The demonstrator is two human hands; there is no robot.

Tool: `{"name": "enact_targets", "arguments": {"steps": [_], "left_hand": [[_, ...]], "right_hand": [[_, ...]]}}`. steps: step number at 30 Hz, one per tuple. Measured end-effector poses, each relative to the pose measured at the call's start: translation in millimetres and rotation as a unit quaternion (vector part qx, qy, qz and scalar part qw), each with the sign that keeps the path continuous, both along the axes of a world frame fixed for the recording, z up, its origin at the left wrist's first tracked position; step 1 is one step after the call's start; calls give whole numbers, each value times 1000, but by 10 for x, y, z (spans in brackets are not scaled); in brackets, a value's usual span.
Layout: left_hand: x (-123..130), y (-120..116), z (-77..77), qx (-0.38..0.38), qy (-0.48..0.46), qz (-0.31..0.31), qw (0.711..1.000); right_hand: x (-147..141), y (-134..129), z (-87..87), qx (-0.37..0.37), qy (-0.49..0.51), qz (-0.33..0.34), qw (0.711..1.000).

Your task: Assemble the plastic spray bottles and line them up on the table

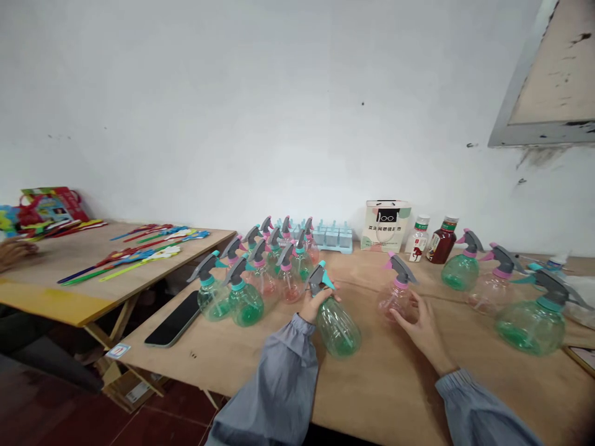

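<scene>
My left hand (317, 302) is wrapped round the neck of a green spray bottle (341, 334), which leans with its grey and turquoise trigger head toward the upper left. Further right, my right hand (422, 323) has thumb and fingers round the side of a pink spray bottle (389, 301) standing upright on the table. Left of my hands stands a cluster of several spray bottles, among them a green one (247, 305) and a pink one (291, 284). To the right are two more green bottles, one near (532, 325) and one farther (460, 271), with a pink bottle (488, 290) between them.
A black phone (174, 321) lies at the table's left. Along the wall stand a light blue mould rack (332, 238), a paper bag (385, 228), a clear drink bottle (418, 238) and a dark red one (441, 240). Another person's hand (17, 253) rests at the left table (153, 282).
</scene>
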State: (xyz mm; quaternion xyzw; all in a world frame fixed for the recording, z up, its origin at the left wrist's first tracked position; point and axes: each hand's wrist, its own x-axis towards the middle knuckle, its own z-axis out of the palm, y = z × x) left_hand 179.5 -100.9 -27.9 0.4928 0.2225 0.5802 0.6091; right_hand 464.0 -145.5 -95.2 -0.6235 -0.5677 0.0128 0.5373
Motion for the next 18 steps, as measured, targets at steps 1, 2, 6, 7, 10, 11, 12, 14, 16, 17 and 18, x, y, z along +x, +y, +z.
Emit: {"name": "enact_targets", "arguments": {"steps": [1,2,6,7,10,11,12,14,16,17,18], "left_hand": [[-4,4,-14,-11,4,4,1000],[-9,5,-22,-16,10,4,1000],[-19,-23,14,3,28,-23,999],[-17,-30,29,10,27,-28,999],[-10,-37,48,25,23,-26,999],[-10,-34,44,27,24,-23,999],[-11,-30,37,27,25,-16,999],[-20,-28,26,25,31,5,999],[-32,-42,35,27,55,18,998],[-38,-55,52,34,74,18,996],[-43,-72,75,48,97,17,994]], "right_hand": [[3,4,-4,3,-1,0,1000],[6,6,-8,5,-1,1,1000],[10,5,-18,10,-11,3,1000],[10,3,-18,11,-14,2,1000],[10,0,-17,18,-19,5,1000],[10,2,-17,20,-19,6,1000],[10,3,-18,20,-19,7,1000],[10,6,-18,18,-16,7,1000],[8,6,-16,13,-14,7,1000],[6,4,-13,10,-12,8,1000],[4,1,-10,8,-10,9,1000]]}}
